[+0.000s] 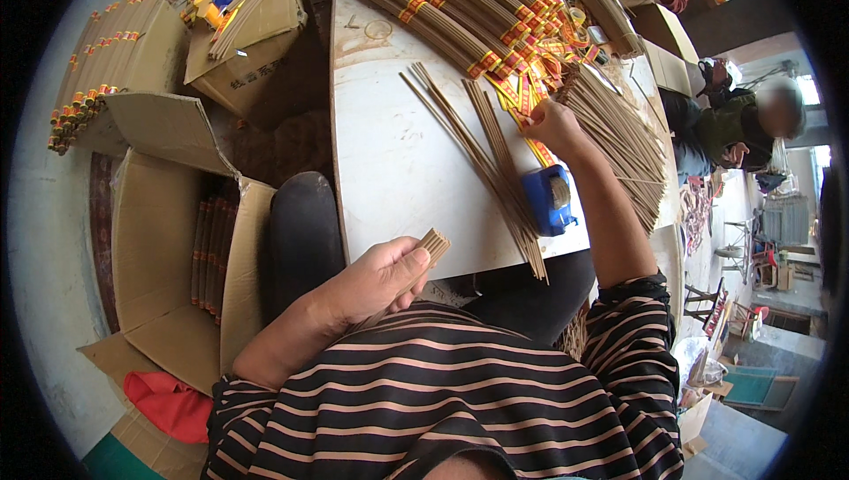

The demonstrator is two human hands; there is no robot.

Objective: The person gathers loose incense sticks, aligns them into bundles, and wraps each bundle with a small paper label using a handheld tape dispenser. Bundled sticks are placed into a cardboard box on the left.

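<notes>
My left hand (376, 281) is closed around a bundle of thin brown incense sticks (435, 242), held over my lap near the table's front edge. Over the table, my right hand (557, 129) pinches among red-and-yellow paper strips (519, 101); one strip hangs below its fingers. Just in front of that hand stands a blue tape dispenser (549, 202). Loose incense sticks (489, 164) lie to its left, their near ends jutting past the table edge. A fanned pile of incense sticks (616, 138) lies to the right, partly behind my right forearm.
Banded incense bundles (442, 11) lie stacked across the far side of the white table (380, 161). An open cardboard box (164, 254) with bundles inside stands left of my leg. More bundles (106, 55) lie at far left. Another person (734, 135) sits at right.
</notes>
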